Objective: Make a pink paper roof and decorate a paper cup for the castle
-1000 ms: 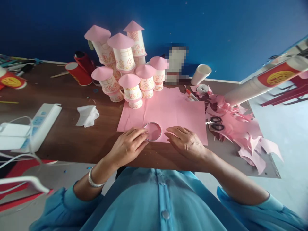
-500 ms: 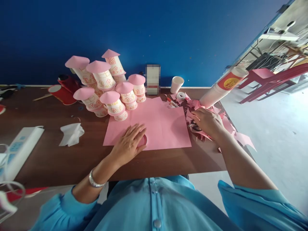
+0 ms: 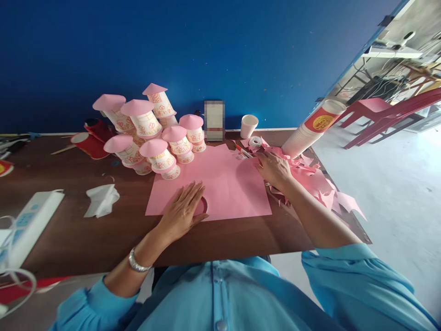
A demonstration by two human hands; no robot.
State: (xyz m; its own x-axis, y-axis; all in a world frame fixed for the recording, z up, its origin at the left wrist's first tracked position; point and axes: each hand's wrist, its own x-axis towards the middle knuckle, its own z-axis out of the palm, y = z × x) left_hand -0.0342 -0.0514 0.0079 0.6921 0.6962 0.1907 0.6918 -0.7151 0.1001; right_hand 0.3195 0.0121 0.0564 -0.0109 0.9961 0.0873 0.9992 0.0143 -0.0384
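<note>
On the big pink paper sheet [image 3: 220, 184], the left hand [image 3: 182, 209] lies flat, fingers spread, over a round ring lid [image 3: 204, 205]. The right hand [image 3: 274, 168] touches a red pen [image 3: 244, 151]; its grip is hidden. Reaching could slide the ring or bump the pink-roofed paper cup towers [image 3: 151, 133].

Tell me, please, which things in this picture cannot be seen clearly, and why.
- Round ring, head view: mostly hidden under the left hand; only its right edge shows.
- Right hand, head view: its fingertips lie by the red pen; whether they grip it cannot be told.
- Object against the blue wall: blurred out.
- White power strip: cut off by the left edge.
- Prints on the paper cup towers: too small to read.
</note>
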